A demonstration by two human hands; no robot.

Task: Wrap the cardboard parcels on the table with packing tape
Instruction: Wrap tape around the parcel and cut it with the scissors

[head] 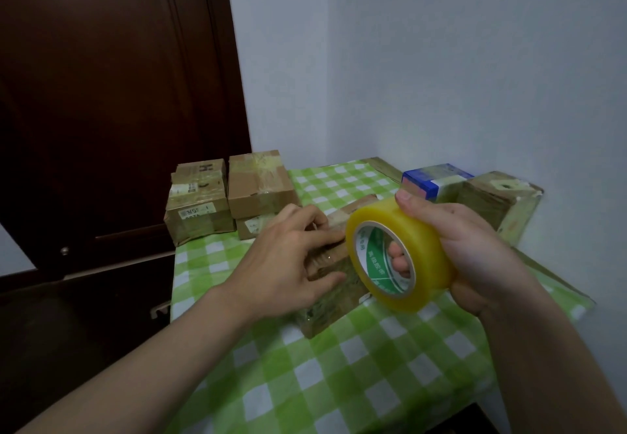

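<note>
Two stacks of brown cardboard parcels (198,206) sit at the far left edge of the green-and-white checked desk (373,382). Mid-desk, the left hand (291,264) lies on a small brown cardboard parcel already glossy with tape (334,301). Its grip is released, with fingers fairly straight across the top and the thumb against the near face. The box looks stiff and light, and its taped skin is probably slick, so pressing down on the top or clamping opposite faces should steady it best. Touching its right end is the yellow roll of packing tape (400,253), rigid and easy to turn. The right hand (475,250) has its grip clenched on it, fingers through the core and thumb on the outer face. More taped boxes (498,203) stand at the far right corner.
</note>
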